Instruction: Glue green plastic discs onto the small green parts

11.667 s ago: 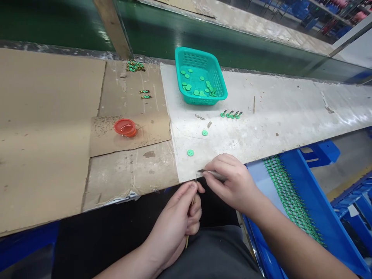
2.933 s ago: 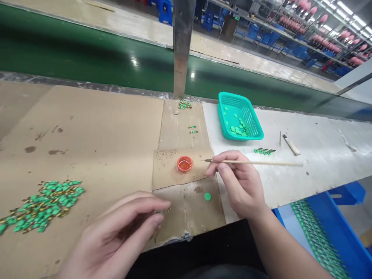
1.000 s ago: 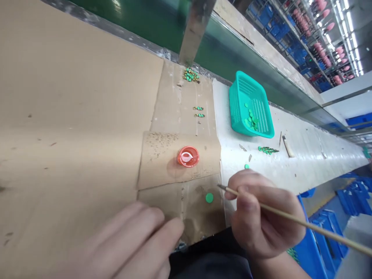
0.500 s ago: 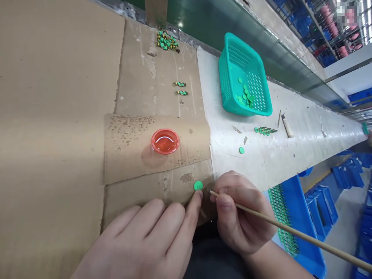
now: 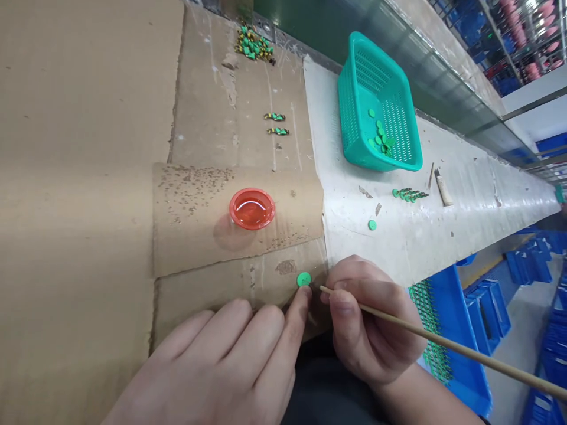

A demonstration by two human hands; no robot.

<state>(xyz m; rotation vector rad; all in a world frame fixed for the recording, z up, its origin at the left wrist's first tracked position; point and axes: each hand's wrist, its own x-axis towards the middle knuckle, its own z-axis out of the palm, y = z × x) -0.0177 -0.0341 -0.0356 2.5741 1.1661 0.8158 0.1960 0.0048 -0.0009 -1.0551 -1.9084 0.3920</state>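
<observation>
A green button-like disc (image 5: pixel 303 278) with small marks on its face lies on the cardboard. My left hand (image 5: pixel 230 360) touches its lower edge with an outstretched index fingertip; the other fingers are bent, their tips hidden. Just to the right, my right hand (image 5: pixel 372 324) is closed around a thin wooden stick (image 5: pixel 443 341), pinched near its end between thumb and fingers. The stick's pale end points at the disc, a little apart from it. Beyond my hands stands a small red dish (image 5: pixel 252 209) of clear liquid.
A teal basket (image 5: pixel 345 118) holds several green discs. Small green-and-yellow pieces (image 5: pixel 254 44) are heaped at the back, with two pieces (image 5: pixel 277 124) nearer. On the white sheet lie another disc (image 5: pixel 372 225), a row of green pieces (image 5: pixel 410 195) and a tube (image 5: pixel 443 188). Blue tray (image 5: pixel 460 330) at right.
The view has shifted slightly. My left index fingertip stays at the disc, and my right hand still grips the stick, whose end stays close to the disc.
</observation>
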